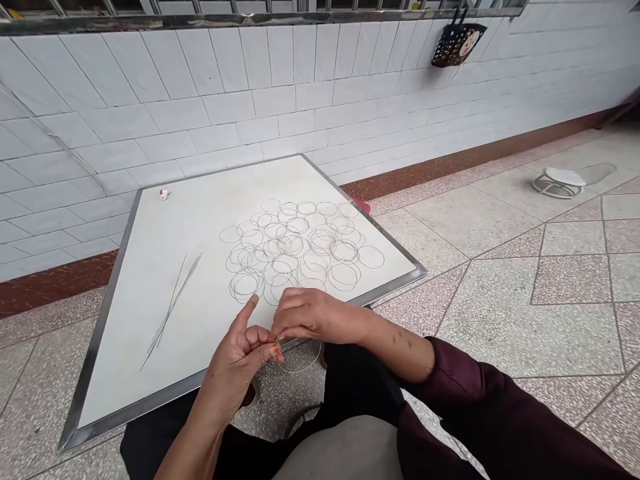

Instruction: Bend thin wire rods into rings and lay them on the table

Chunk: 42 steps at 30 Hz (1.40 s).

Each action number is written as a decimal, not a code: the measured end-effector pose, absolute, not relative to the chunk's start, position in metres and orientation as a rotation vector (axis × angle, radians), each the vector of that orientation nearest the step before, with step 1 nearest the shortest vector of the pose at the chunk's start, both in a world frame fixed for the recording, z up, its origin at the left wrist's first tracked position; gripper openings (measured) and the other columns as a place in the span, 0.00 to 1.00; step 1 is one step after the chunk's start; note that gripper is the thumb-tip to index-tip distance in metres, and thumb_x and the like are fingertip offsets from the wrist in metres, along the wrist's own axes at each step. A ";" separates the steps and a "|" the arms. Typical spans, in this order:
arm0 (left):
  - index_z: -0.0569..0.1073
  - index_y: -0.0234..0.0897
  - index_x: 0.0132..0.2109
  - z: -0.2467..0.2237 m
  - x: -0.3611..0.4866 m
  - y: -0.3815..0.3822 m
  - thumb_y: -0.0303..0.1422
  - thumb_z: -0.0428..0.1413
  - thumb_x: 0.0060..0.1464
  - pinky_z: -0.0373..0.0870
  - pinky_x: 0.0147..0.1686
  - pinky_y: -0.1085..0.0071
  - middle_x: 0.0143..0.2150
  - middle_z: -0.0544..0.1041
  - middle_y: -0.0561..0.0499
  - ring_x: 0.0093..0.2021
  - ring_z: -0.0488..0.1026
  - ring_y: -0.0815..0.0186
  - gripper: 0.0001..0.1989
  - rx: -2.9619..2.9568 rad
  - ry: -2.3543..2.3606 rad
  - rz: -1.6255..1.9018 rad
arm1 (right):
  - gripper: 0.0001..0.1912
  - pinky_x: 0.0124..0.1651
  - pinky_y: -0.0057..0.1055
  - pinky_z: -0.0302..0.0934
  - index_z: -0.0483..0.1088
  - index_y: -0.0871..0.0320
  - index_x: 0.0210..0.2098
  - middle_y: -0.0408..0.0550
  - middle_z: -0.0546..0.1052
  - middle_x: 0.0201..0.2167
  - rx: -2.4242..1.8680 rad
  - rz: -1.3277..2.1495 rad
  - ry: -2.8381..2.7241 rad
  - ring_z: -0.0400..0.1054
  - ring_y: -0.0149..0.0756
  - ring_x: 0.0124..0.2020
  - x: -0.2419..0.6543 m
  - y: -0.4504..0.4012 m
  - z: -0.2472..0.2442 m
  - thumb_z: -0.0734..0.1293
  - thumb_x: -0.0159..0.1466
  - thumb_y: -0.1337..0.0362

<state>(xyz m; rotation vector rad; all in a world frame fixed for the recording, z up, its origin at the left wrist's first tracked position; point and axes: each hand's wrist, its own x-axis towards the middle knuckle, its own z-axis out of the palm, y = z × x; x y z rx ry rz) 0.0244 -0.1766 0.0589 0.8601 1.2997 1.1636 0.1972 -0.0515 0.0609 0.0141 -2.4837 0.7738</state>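
A thin wire ring [300, 371] hangs from my fingers over the front edge of the white table [125, 393]. My left hand [243, 350] pinches it between thumb and fingertips, with the index finger pointing up and away. Close against it, my right hand [313, 313] has its fingertips closed on the same ring; the exact spot they grip is hidden. Just beyond both hands, many similar wire rings [345, 251] lie overlapping on the tabletop. Several straight wires [173, 303] rest in a loose bunch to the left.
A small white and red object [165, 194] sits near the table's back left corner. The table stands by a tiled wall [220, 127], where a dark patterned bag [457, 43] hangs. On the floor to the right is a low white stool [563, 180].
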 end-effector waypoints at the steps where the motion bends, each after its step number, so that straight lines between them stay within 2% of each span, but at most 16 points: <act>1: 0.49 0.39 0.74 0.059 0.024 -0.176 0.36 0.66 0.49 0.71 0.42 0.62 0.29 0.77 0.57 0.31 0.76 0.64 0.51 0.843 1.300 1.158 | 0.15 0.47 0.35 0.66 0.76 0.54 0.43 0.48 0.78 0.36 0.028 0.773 -2.487 0.68 0.37 0.40 0.197 -0.051 0.061 0.59 0.74 0.56; 7: 0.49 0.37 0.73 0.065 0.021 -0.171 0.36 0.68 0.48 0.69 0.41 0.63 0.30 0.77 0.57 0.30 0.75 0.65 0.52 0.765 1.303 1.055 | 0.09 0.48 0.29 0.65 0.73 0.59 0.48 0.49 0.75 0.41 0.096 0.900 -2.531 0.68 0.33 0.46 0.200 -0.045 0.058 0.63 0.73 0.63; 19: 0.52 0.37 0.72 0.066 0.014 -0.160 0.35 0.69 0.46 0.69 0.40 0.64 0.31 0.77 0.56 0.31 0.74 0.66 0.52 0.753 1.331 0.960 | 0.07 0.42 0.25 0.63 0.71 0.60 0.44 0.47 0.72 0.38 0.085 0.898 -2.600 0.67 0.30 0.41 0.200 -0.041 0.056 0.62 0.73 0.65; 26: 0.56 0.36 0.71 0.065 0.018 -0.159 0.35 0.70 0.44 0.69 0.44 0.64 0.33 0.77 0.55 0.33 0.75 0.66 0.51 0.631 1.332 1.051 | 0.05 0.40 0.27 0.62 0.68 0.60 0.40 0.46 0.70 0.36 -0.069 0.800 -2.562 0.64 0.31 0.37 0.197 -0.042 0.043 0.61 0.71 0.67; 33: 0.58 0.40 0.70 0.060 0.017 -0.160 0.34 0.68 0.48 0.67 0.40 0.68 0.31 0.75 0.57 0.31 0.71 0.69 0.46 0.678 1.312 1.119 | 0.05 0.39 0.28 0.62 0.68 0.59 0.39 0.47 0.70 0.36 -0.135 0.780 -2.521 0.65 0.31 0.37 0.196 -0.047 0.039 0.60 0.70 0.68; 36: 0.57 0.41 0.71 0.060 0.015 -0.161 0.33 0.67 0.48 0.67 0.39 0.67 0.31 0.75 0.57 0.30 0.70 0.69 0.46 0.721 1.319 1.099 | 0.05 0.38 0.28 0.63 0.68 0.59 0.43 0.47 0.70 0.37 -0.138 0.833 -2.521 0.65 0.31 0.36 0.196 -0.049 0.040 0.61 0.70 0.68; 39: 0.57 0.41 0.71 0.061 0.014 -0.162 0.33 0.67 0.48 0.66 0.39 0.67 0.31 0.75 0.57 0.30 0.70 0.68 0.46 0.731 1.317 1.092 | 0.05 0.41 0.28 0.64 0.69 0.59 0.45 0.47 0.71 0.39 -0.111 0.894 -2.498 0.67 0.31 0.39 0.196 -0.051 0.041 0.62 0.71 0.68; 42: 0.57 0.41 0.71 0.061 0.014 -0.162 0.32 0.66 0.49 0.66 0.38 0.68 0.31 0.75 0.56 0.31 0.69 0.68 0.45 0.736 1.326 1.088 | 0.05 0.43 0.28 0.65 0.71 0.59 0.42 0.47 0.71 0.39 -0.084 0.962 -2.473 0.68 0.31 0.40 0.194 -0.053 0.041 0.63 0.71 0.67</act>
